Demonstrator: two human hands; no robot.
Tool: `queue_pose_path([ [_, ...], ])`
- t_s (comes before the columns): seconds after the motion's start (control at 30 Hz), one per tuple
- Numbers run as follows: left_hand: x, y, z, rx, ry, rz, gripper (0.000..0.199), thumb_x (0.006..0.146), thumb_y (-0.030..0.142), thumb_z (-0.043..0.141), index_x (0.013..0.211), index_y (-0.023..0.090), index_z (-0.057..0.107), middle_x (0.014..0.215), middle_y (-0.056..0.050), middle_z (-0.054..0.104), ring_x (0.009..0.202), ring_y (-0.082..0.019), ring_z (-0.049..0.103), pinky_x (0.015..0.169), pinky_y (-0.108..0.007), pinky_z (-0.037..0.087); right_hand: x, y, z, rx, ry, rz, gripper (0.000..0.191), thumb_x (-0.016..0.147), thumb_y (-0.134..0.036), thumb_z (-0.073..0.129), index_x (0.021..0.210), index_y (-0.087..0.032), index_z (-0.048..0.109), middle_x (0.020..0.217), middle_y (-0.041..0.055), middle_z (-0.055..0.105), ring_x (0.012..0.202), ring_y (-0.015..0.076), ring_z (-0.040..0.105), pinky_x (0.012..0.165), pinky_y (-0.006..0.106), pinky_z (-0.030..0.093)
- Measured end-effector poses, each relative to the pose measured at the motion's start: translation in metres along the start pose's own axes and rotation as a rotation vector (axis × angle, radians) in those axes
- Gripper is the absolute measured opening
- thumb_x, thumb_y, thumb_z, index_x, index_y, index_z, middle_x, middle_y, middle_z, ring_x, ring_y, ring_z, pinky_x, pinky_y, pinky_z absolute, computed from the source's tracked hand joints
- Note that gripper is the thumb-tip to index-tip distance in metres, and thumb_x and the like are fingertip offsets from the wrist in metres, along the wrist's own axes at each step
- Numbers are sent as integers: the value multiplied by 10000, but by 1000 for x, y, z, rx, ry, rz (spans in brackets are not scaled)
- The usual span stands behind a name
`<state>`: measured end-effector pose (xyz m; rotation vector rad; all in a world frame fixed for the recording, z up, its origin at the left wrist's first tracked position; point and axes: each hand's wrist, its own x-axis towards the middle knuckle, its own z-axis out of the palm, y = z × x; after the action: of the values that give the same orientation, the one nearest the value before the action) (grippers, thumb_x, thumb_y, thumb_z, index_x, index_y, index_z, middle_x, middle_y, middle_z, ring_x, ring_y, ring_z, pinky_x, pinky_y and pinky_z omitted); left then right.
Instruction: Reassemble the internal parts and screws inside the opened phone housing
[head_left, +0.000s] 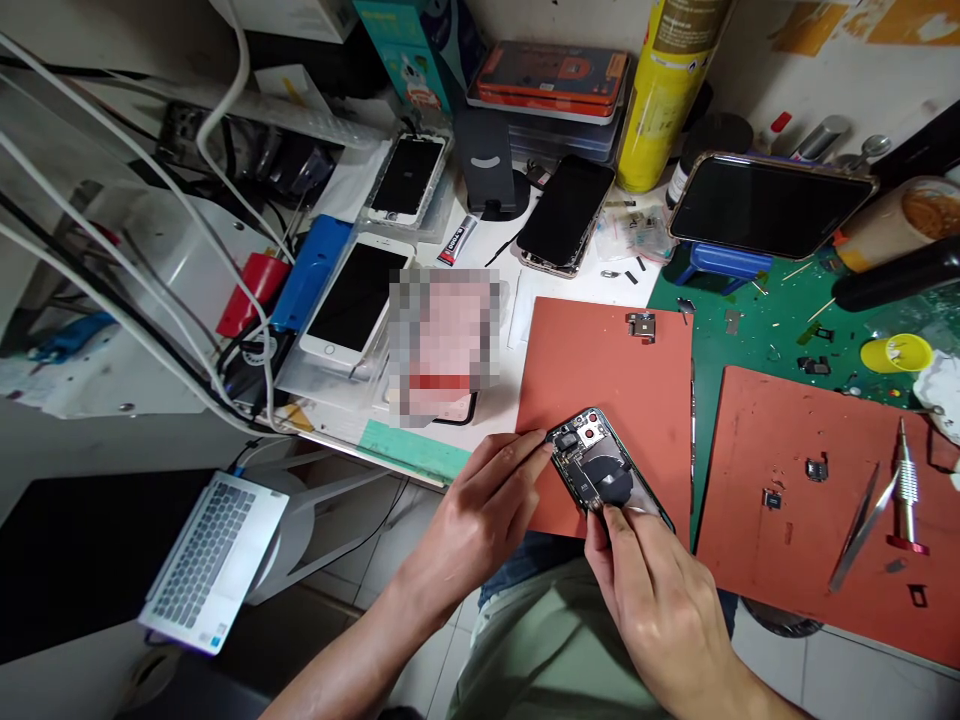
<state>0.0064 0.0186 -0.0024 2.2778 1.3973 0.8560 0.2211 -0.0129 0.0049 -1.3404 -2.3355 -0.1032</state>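
Note:
An opened phone [607, 470] with bare circuitry and a black round pad lies tilted over the near part of a red-brown mat [585, 370]. My left hand [491, 495] has its fingers together at the phone's upper left edge, gripping it. With thumb and fingers pinched, my right hand [652, 585] touches the phone's lower left edge; whether a small part sits between those fingertips is hidden. A small metal camera part [642, 327] rests on the mat's far right.
Tweezers [862, 530] and a screwdriver [906, 490] lie on a second mat [787, 430] at right. Behind stand a phone on a blue stand [769, 205] and a yellow can [660, 100]. Several phones lie left, including a white one [356, 300]; a laptop [217, 560] sits lower left.

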Motion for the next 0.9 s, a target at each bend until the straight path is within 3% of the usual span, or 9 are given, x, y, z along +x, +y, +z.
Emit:
queue_pose_path([
  [0.33,1,1,-2,3,-19,-1,511,962,-94,538,1430,97,606,1383,-164,680,1267,-271,621,995,-472,650,1,1,1,16,-2,-1,146,981,-155,763,1062,-47,710,905,152,760,706,224,744,524,355,518],
  [0.9,2,3,-6,41,-62,10,496,981,-68,516,1443,97,591,1391,-180,672,1277,-279,625,1013,-486,651,0,1,2,24,-1,11,165,978,-141,762,1096,-39,707,860,120,744,754,230,754,633,348,579],
])
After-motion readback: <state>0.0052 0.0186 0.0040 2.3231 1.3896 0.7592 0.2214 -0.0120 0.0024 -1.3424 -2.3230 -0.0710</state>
